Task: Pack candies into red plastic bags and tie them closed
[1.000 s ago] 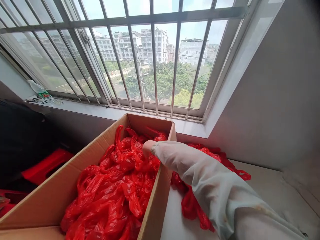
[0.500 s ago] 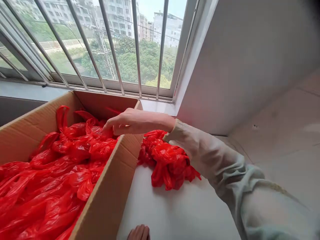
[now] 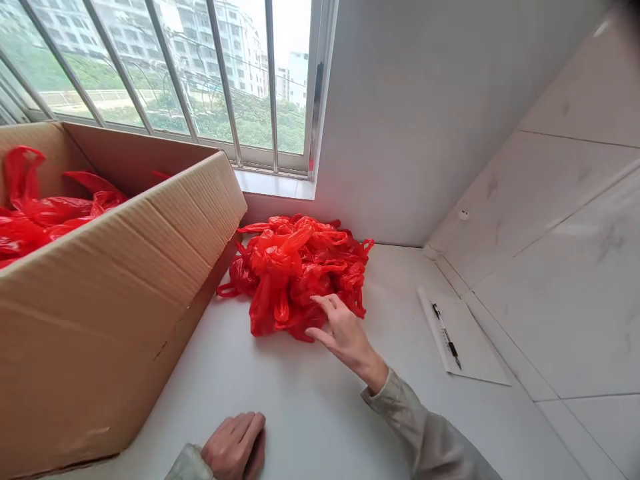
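Observation:
A heap of red plastic bags (image 3: 305,267), crumpled and with loops of handle sticking out, lies on the white tabletop (image 3: 300,393). At the heap's front right edge is my right hand (image 3: 345,330), thumb and fingers apart and nothing held; whether its fingertips touch the bags I cannot tell. My left hand (image 3: 235,443) rests low on the tabletop in a loose fist, palm hidden, with nothing showing in it. To the left stands a large open cardboard box (image 3: 125,280), with more red plastic bags (image 3: 55,217) inside.
On the right of the tabletop a black-capped pen (image 3: 447,337) lies on white paper (image 3: 473,340). A barred window (image 3: 200,80) is behind the box. A grey wall (image 3: 400,120) and a tiled wall (image 3: 565,267) border the table.
My right hand has moved from over the box to the heap on the table. The view has turned right, bringing the pen and paper in and showing more of my left hand.

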Available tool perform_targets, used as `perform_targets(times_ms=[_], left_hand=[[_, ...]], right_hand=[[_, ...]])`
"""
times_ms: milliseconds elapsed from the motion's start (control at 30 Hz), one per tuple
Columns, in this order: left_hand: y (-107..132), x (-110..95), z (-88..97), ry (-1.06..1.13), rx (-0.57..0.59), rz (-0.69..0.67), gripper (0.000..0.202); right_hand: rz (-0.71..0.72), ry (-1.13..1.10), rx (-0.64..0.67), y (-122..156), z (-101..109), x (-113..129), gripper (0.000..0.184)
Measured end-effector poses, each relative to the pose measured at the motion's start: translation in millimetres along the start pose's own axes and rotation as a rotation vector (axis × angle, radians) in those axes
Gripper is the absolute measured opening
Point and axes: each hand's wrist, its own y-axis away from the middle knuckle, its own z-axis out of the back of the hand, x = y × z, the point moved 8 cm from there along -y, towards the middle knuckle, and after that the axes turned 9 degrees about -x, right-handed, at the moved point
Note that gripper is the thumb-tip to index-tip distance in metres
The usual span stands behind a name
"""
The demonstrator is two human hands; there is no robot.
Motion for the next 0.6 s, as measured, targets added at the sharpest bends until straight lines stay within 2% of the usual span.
perform_targets(times_ms=[67, 100, 167, 200, 367, 467, 533, 600], left_hand=[[-4, -7, -2.2, -0.030, 0.010, -0.030, 0.015], [-6, -9, -2.5, -0.051, 0.019, -0.041, 0.015], [-8, -10, -1.1, -0.085, 0.035, -0.044, 0.017], [-8, -9, 0.3, -0.091, 0.039, -0.036, 0.019], [-13, -3, 4.2, 0.014, 0.037, 0.084, 0.021], [-28, 0, 12.6, 0.092, -0.104, 0.187, 0.014], [-47, 1, 23.2, 0.099, -0.271, 0.227, 0.008], [-73, 0, 30.2, 0.084, -0.386, 0.223, 0.013]], right_hand=[[0.129, 0.113, -0.062, 1, -21, 27, 0.067], [0.170, 0.171, -0.053, 0, -30, 37, 0.061], [0.176, 0.252, -0.001, 0, -43, 44, 0.036], [0.154, 0.268, 0.016, 0, -44, 42, 0.028], [0.125, 0.250, -0.005, 28, -13, 13, 0.031], [0.104, 0.144, -0.024, 54, 1, -7, 0.039], [0.057, 0.022, -0.063, 71, 1, -22, 0.049], [0.026, -0.063, -0.118, 87, -5, -34, 0.054]])
